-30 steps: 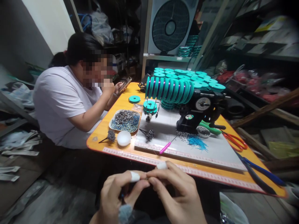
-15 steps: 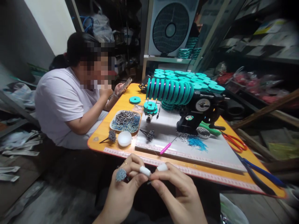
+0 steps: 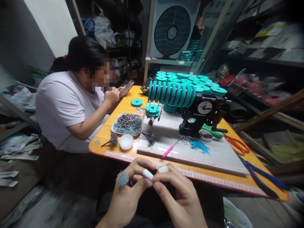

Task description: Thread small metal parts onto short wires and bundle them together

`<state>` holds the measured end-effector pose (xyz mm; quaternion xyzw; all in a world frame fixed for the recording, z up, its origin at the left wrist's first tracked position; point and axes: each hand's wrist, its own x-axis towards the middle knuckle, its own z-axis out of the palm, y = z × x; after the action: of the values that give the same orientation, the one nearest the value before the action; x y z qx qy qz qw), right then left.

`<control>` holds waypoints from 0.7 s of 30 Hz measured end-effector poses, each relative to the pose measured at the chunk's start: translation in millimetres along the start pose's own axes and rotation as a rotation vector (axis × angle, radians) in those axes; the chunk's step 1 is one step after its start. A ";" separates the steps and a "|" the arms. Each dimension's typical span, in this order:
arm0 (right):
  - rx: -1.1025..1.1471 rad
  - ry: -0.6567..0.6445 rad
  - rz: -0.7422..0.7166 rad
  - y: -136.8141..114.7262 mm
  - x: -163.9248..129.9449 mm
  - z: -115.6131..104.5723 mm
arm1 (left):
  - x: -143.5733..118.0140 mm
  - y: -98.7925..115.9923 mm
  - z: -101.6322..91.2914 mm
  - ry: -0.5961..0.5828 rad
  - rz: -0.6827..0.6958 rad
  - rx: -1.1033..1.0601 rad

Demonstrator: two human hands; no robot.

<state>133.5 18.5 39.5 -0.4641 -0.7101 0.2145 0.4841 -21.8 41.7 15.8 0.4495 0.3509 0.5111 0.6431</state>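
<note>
My left hand [image 3: 131, 186] and my right hand [image 3: 177, 193] meet tip to tip in front of the table's near edge. White covers sit on a finger of each. My left hand is closed round a bundle of small blue-grey pieces [image 3: 123, 179], whose round head sticks out by the knuckles. Its thumb and index finger pinch together beside the right thumb and index finger, also pinched. What lies between those fingertips is too small to make out. On the table ahead are a pink-handled needle tool [image 3: 168, 151], a dark cluster on a stem [image 3: 152, 138] and a white round container [image 3: 126, 142].
The orange table [image 3: 99, 144] bears a black winding machine [image 3: 193, 122] with teal spools [image 3: 172, 93], a tray of small parts [image 3: 127, 124], blue-handled pliers [image 3: 263, 175] and red-handled scissors [image 3: 237, 144]. A person [image 3: 68, 101] sits at left holding a phone [image 3: 126, 88].
My fingertips remain together; the dark bit that showed beneath them is no longer visible. The seated person's hand has moved from near the face down towards the phone. The view has shifted slightly.
</note>
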 end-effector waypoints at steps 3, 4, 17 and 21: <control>-0.092 -0.009 -0.052 1.5 2.6 2.0 | 0.0 0.2 3.3 -0.024 -0.032 -0.111; -0.141 -0.005 -0.091 2.3 3.3 2.7 | -0.5 -0.3 3.3 -0.038 -0.043 -0.134; -0.502 0.022 -0.795 7.8 30.7 -23.0 | -0.6 2.6 -27.3 -0.284 -0.339 0.094; -0.504 -0.009 -1.015 20.9 52.6 -22.5 | -8.7 11.8 -26.6 -0.330 -0.358 0.303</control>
<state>157.6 70.8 59.3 -0.1647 -0.8756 -0.2192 0.3976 -52.0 39.9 17.5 0.5484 0.3880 0.2509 0.6970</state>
